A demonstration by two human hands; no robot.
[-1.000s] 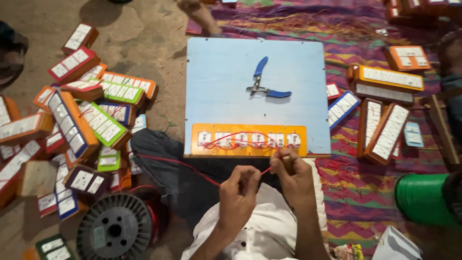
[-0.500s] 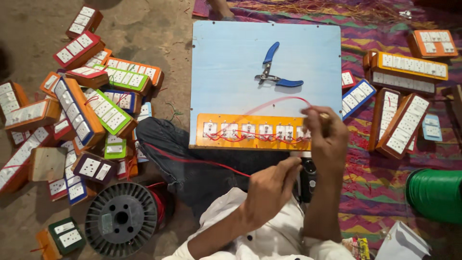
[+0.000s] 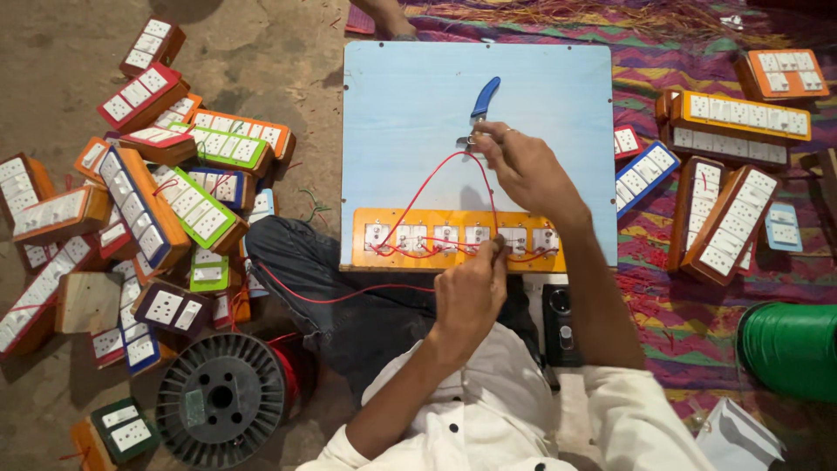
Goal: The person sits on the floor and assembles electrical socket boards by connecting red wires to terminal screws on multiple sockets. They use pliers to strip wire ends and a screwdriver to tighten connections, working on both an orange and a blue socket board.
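Our left hand [image 3: 471, 292] pinches red wire [image 3: 427, 187] at the orange switch strip [image 3: 453, 240], right hand [image 3: 523, 170] grips its loop beside pliers [image 3: 479, 109]; tugging could pull wire loose.

A heap of finished switch boards [image 3: 148, 187] (orange, green, blue and dark red frames) lies on the bare floor [image 3: 261, 52] at the left. A black wire spool [image 3: 222, 397] sits below them. More switch boards [image 3: 728, 174] rest on a patterned rug [image 3: 697, 323] at the right, near a green coil [image 3: 789, 349].
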